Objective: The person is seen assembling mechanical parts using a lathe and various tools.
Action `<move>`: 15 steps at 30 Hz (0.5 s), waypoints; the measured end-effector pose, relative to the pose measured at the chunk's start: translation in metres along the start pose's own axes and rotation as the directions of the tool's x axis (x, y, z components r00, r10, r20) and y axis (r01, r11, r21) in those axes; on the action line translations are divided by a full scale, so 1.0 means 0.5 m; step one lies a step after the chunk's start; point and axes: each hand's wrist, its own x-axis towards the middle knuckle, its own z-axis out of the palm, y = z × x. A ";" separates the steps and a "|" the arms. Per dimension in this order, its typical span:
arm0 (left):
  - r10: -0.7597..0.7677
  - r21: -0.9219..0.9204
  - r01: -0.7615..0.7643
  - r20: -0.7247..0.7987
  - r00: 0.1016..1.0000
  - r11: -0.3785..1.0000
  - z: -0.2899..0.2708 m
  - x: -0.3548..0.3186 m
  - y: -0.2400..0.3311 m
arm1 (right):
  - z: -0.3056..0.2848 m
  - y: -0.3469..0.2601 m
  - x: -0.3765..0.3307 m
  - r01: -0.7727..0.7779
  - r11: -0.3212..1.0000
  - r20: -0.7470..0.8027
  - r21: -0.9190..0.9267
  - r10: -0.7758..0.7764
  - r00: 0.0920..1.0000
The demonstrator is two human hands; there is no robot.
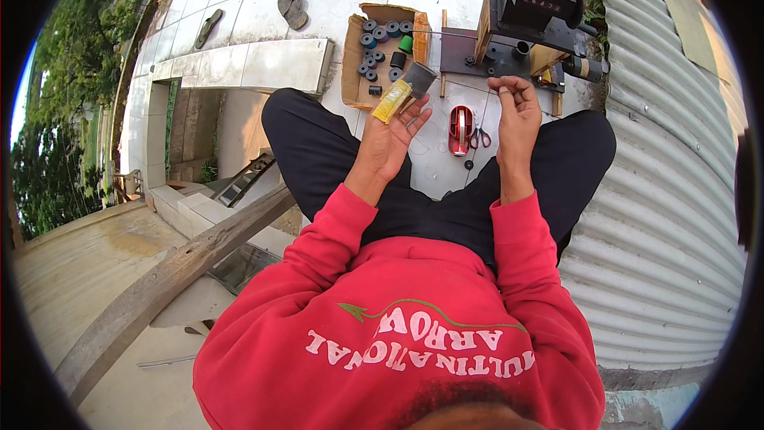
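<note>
Left hand [388, 142] half open, fingers and thumb loosely cradling a yellow-wrapped piece [391, 103] with a flat dark-grey end; it sits at the near right corner of the cardboard box [351, 64] as viewed. Right hand [519, 110] pinched, thumb to index, just near of the black winding machine [516, 4]; can't tell if a fine strand is between the tips.

Risks, my read: left grip looks shallow, so a wrist tilt could tip the piece into the box. If the right hand does have a strand, slack could catch on the scissors [480, 138] below. Small black ring [469, 165] lies loose on the tiled floor [350, 0]; a knock could send it rolling.

Materials: box is torn-edged corrugated board, flaps open, holding short flanged cylinders, mostly black spools [368, 41] plus a green spool [407, 44]. Tape dispenser [460, 129] is glossy red, rounded, just left of the scissors. Machine is boxy, dark-painted, with a thin straight rod [452, 33] reaching left. Ribbed metal sheet [660, 159] far right.
</note>
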 end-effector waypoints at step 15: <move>0.095 0.142 -0.120 0.168 0.981 0.983 -0.017 0.025 0.026 | 0.021 -0.028 -0.018 -0.038 0.972 0.180 -0.231 0.081 0.980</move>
